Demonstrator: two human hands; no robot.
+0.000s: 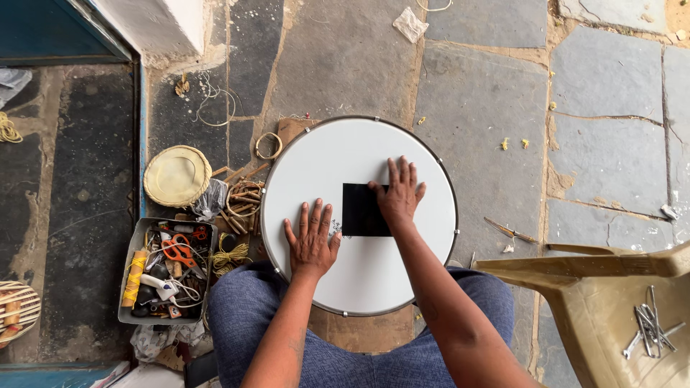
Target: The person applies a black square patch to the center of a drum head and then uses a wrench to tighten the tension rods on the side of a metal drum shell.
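Nearest, at six o'clock: lap in blue trousers, both forearms reaching up from it.

Item 1. Round drum, white skin, dark rim with small metal lugs, resting flat against the knees, centre of view. Black square patch lies at the middle of the skin.

Item 2. Left hand, at the drum's seven o'clock. Palm down, fingers spread and flat on the white skin, grasping nothing; fingertips just beside the patch's left edge.

Item 3. Right hand, palm down, fingers extended and close together, pressed flat on the patch's right edge at about two o'clock of the patch; nothing gripped.

Item 4. Metal tray, at eight o'clock of the drum, on the floor. Holds orange-handled scissors, a spool of yellow thread, and assorted small tools, too tangled to sort.

Item 5. Tan plastic chair, at four o'clock, with a loose heap of metal rods on its seat.

Item 6. Small round frame with pale skin, at ten o'clock, beside a bundle of short wooden sticks touching the drum's rim.

Item 7. Stone-slab floor, grey, from twelve to three o'clock, with a crumpled white scrap at twelve o'clock, farthest off.
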